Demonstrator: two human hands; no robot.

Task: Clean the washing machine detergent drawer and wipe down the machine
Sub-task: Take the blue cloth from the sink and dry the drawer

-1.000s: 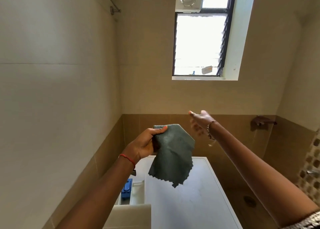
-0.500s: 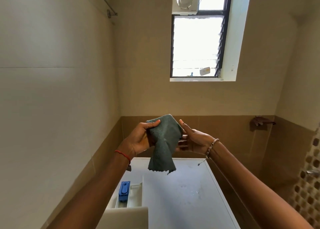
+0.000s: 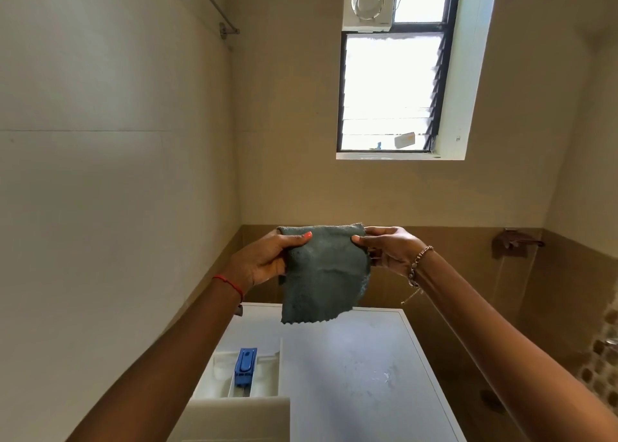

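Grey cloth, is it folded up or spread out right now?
Spread out: the left hand and right hand pinch the grey cloth at its top corners, and it hangs flat above the washing machine.

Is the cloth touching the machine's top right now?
No, the left hand and right hand hold the cloth in the air above the machine top.

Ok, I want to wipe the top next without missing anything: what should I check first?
1. Cloth gripped by left hand and right hand: ok.
2. Cloth spread out, not bunched: ok.
3. Cloth damp: cannot tell.
4. Machine top below the cloth, smears showing: ok.
5. Drawer open, blue insert in it: ok.
6. Drawer clean: cannot tell.
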